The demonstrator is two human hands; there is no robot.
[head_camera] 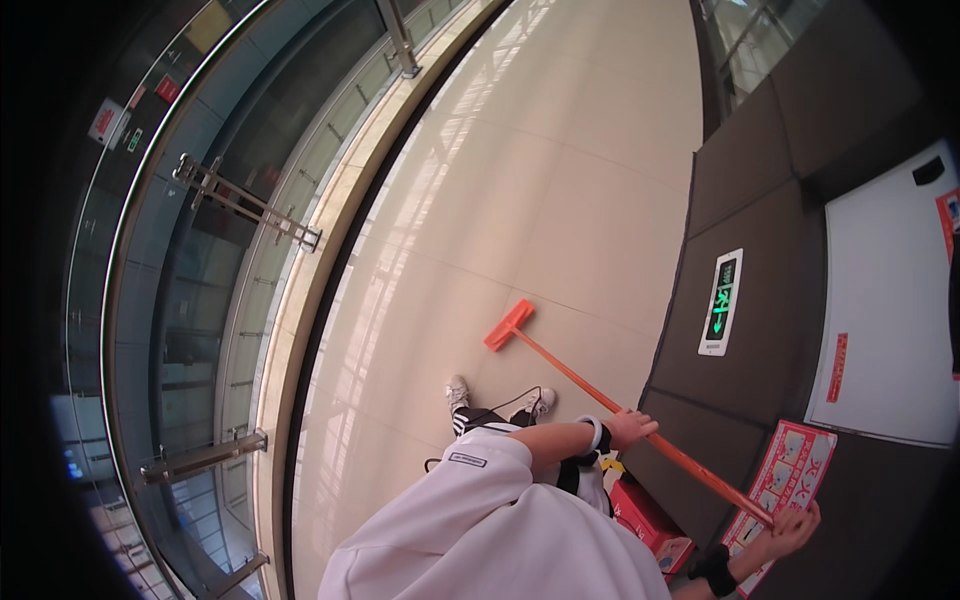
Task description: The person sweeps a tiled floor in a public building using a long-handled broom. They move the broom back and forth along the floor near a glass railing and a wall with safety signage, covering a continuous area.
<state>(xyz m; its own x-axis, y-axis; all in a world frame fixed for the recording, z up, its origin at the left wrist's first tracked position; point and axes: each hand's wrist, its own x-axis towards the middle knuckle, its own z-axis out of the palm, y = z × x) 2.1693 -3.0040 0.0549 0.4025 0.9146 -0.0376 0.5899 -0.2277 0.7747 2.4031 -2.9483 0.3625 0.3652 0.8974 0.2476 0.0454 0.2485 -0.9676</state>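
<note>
A broom with an orange head (510, 325) and a long orange handle (570, 372) slants across the space before me. Its head rests on the glossy beige tiled floor (592, 247), a little ahead of my shoes (457, 393). My left hand (631, 428) is closed around the middle of the handle, with a white band and a black strap at the wrist. Near the handle's top end, my right hand (793, 529) grips it, close to the dark wall; a black strap circles that wrist. The underside of the broom head is hidden.
On the left runs a glass railing with a metal handrail (112, 262) and a stone curb (337, 195). The dark tiled wall (739, 180) on the right bears a lit exit sign (721, 302), a white panel (885, 300) and a red-and-white notice (784, 480). A red box (645, 517) stands at its foot.
</note>
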